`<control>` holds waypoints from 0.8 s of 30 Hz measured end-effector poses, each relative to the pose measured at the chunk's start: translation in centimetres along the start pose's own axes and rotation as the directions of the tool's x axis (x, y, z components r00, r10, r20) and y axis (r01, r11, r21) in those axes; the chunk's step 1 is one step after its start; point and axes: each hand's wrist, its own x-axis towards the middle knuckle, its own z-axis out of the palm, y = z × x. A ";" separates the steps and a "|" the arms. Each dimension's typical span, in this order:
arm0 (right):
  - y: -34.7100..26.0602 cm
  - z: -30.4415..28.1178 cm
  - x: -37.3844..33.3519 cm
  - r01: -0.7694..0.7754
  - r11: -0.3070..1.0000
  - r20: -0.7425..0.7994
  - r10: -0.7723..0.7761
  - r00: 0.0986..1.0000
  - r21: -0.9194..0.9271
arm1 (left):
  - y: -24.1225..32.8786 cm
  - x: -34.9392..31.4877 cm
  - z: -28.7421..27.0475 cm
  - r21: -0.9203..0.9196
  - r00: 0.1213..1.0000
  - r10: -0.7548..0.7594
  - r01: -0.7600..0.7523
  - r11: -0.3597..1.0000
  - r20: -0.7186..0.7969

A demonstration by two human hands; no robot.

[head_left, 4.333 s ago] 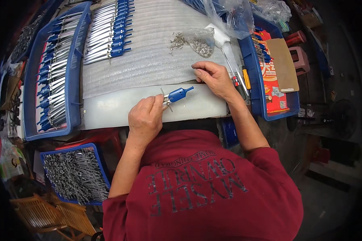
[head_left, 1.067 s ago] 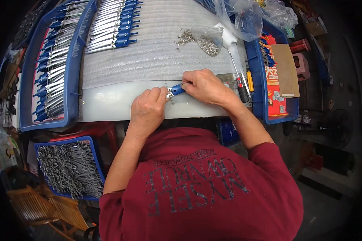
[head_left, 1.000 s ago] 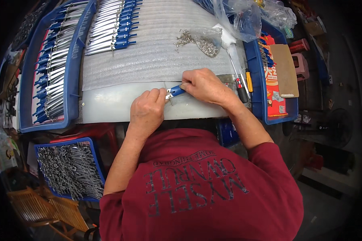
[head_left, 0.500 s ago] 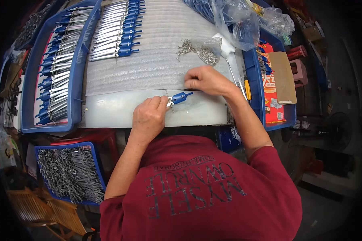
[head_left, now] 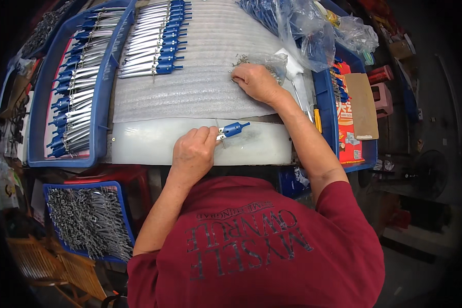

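Blue-and-silver rod assembly (head_left: 233,130) is pinched at frame centre by closed fingers of the left hand (head_left: 194,154), over a smooth white board (head_left: 154,145). At upper centre, curled fingers of the right hand (head_left: 259,84) are held at metal fasteners (head_left: 241,60) on ribbed foam (head_left: 159,98); any grasp cannot be told.

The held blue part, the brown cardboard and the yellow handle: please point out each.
Blue part (head_left: 233,129): head view, on its blue body.
Brown cardboard (head_left: 362,106): head view, on its flat middle.
Yellow handle (head_left: 318,120): head view, on its visible middle.
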 end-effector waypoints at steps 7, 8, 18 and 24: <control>0.0 -0.2 0.5 0.119 0.979 0.121 -0.100 0.988 -0.165 | 0.0 -0.2 0.2 0.020 1.000 -0.002 0.002 1.000 0.003; -0.1 -0.2 0.5 0.116 0.980 0.123 -0.097 0.988 -0.163 | 0.0 -0.2 0.2 0.018 1.000 -0.003 0.002 1.000 0.006; -1.1 -0.7 -0.3 -0.032 0.994 0.030 0.035 0.999 -0.100 | 0.1 0.2 0.2 0.072 1.000 0.024 -0.024 0.997 -0.004; -5.2 -4.0 -3.4 -0.223 0.944 0.217 0.171 0.961 0.244 | 0.1 0.0 0.1 0.067 1.000 0.018 -0.017 0.998 -0.005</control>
